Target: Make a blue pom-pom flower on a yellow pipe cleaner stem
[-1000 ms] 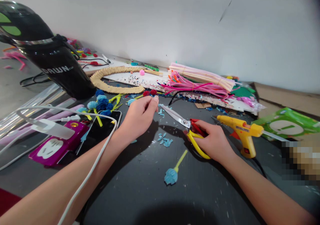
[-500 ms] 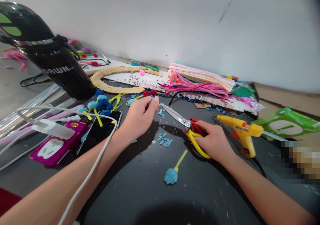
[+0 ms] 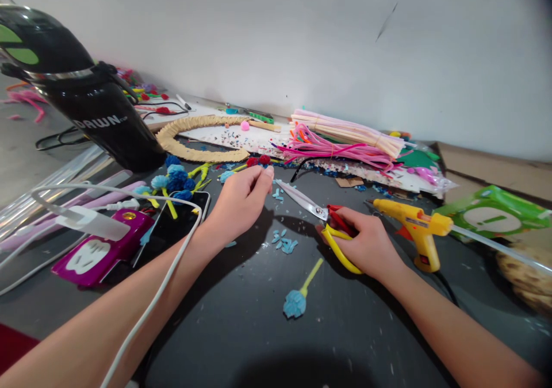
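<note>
My right hand (image 3: 366, 238) grips a pair of scissors (image 3: 306, 201) with red and yellow handles, blades together and pointing up and left. Their tips end close to my left hand (image 3: 248, 198), whose fingers are pinched; what sits between them is hidden or too small to name. Small light-blue petal pieces (image 3: 284, 243) lie on the dark table between my hands. Nearer to me rests a light-blue flower (image 3: 295, 303) on a yellow-green stem.
A black bottle (image 3: 103, 106), a purple power bank (image 3: 101, 250) with white cable and several blue flowers (image 3: 179, 175) are at left. Behind lie a tan ring-shaped band (image 3: 185, 126) and pink pipe cleaners (image 3: 345, 146). A yellow glue gun (image 3: 414, 218) and green packet (image 3: 487, 212) stand right.
Almost nothing differs. Both hands and the scissors keep their places, and the petal pieces and flower lie as before.
</note>
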### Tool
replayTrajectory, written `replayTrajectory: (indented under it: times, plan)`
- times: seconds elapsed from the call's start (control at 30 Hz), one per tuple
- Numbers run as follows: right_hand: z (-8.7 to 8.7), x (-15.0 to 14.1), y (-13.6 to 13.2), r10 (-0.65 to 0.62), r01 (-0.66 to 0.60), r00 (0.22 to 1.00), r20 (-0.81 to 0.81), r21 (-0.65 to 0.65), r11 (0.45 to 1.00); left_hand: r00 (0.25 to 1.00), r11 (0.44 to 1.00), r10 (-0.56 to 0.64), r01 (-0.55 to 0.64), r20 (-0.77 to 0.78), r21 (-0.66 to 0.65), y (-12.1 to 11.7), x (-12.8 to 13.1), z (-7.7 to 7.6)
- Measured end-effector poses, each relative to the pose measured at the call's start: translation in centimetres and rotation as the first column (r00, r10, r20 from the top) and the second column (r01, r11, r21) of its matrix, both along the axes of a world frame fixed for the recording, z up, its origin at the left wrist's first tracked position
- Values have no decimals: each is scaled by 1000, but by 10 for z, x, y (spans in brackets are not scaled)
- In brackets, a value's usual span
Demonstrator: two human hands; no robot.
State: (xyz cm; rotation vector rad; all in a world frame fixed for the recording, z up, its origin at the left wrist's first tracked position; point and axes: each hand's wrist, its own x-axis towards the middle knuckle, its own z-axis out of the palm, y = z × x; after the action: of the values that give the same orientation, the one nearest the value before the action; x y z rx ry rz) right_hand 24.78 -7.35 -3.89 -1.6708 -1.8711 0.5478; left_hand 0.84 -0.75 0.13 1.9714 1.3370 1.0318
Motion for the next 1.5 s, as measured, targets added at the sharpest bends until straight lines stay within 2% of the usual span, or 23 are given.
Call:
replayTrajectory:
  times: [1.5]
  plan:
    - [-1, 1, 1, -27, 27, 999, -31, -31, 999, 1000, 1000, -15, 15, 24, -6, 1, 0, -2]
